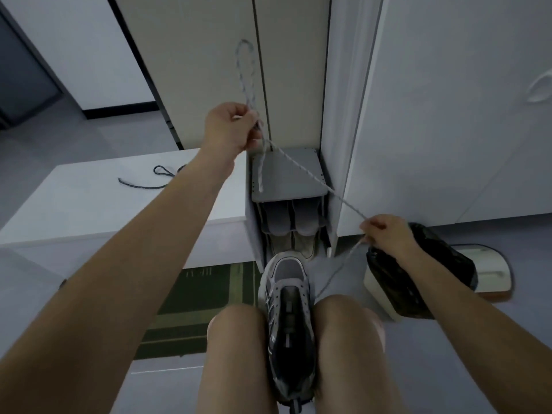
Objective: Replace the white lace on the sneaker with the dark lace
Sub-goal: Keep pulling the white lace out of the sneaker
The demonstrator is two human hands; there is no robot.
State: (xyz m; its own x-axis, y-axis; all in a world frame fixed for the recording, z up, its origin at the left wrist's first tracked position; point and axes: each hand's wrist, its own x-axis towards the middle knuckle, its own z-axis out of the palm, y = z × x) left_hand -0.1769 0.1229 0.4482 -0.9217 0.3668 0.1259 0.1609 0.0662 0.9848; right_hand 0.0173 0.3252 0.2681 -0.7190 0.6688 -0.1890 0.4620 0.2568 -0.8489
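The left hand point(236, 127) grips and the right hand point(385, 231) pinches the white lace point(301, 170); the dark lace point(140, 187) lies on the worktop point(104, 210) at 8 o'clock from the nearer left hand.

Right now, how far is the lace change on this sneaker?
Done: the sneaker, between the knees, looks unlaced. In hand: the left hand and right hand pinch the white lace. Left: the dark lace lies unused on the white bench.
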